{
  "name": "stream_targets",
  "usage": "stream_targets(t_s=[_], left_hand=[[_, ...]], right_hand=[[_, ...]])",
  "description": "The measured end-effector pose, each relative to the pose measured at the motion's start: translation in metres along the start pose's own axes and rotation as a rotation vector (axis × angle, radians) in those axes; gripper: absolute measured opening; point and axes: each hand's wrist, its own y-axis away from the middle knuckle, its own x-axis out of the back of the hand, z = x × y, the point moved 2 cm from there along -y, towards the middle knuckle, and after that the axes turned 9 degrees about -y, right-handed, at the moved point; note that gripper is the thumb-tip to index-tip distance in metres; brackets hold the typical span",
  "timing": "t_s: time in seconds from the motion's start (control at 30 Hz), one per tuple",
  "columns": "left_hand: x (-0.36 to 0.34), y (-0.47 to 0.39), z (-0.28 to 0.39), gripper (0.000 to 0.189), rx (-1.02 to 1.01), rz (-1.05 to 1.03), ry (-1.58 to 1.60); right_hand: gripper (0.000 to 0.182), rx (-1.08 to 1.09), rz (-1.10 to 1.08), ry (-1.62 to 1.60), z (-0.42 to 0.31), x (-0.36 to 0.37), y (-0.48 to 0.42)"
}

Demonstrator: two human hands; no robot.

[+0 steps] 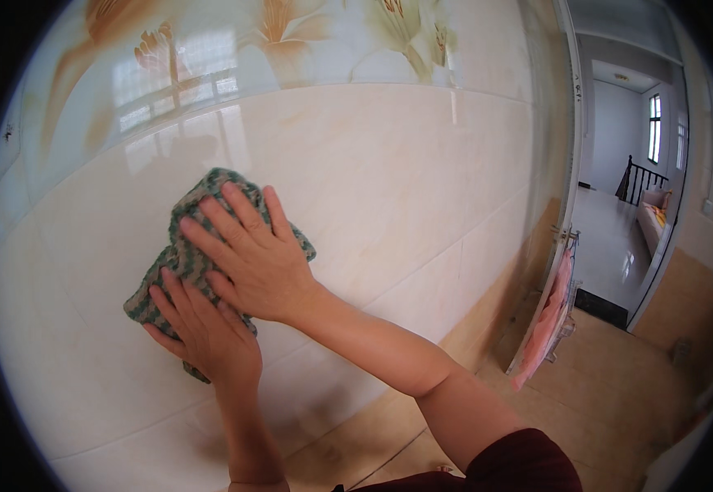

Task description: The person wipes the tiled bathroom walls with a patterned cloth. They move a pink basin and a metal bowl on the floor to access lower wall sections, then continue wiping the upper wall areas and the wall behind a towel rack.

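Observation:
A green-and-tan patterned cloth (190,258) lies spread against the light, glossy tiled wall (393,197) before me. My right hand (261,258) presses flat on its upper part, fingers spread, with the index finger side hidden in part by no other thing. Lower and to the left, my left hand (215,335) is also laid flat on the cloth, its fingertips over the lower part. Cloth edges show around both hands, and one corner hangs out beneath the left wrist. What lies under the palms is hidden.
Orange and green flowers decorate the upper tiles (307,43), which reflect a window. To the right stands an open door (544,184) with a pink cloth (550,320) hanging on it. Beyond the doorway are a pale shiny floor (609,240) and a dark railing (642,181). Tan tiles (578,393) cover the floor here.

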Motion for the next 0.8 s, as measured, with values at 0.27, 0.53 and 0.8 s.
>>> stream_targets(t_s=[0.27, 0.53, 0.8], left_hand=[[0.000, -0.092, 0.109, 0.046, -0.296, 0.116, 0.168], [-0.023, -0.220, 0.194, 0.045, -0.428, 0.398, 0.137], [-0.024, -0.288, 0.199, 0.046, -0.356, 0.445, -0.023]], right_hand=[[0.065, -0.360, 0.177, 0.139, 0.126, 0.076, 0.006], [0.067, -0.451, 0.236, 0.203, 0.242, 0.124, -0.073], [0.069, -0.296, 0.255, 0.213, 0.278, 0.134, -0.151]])
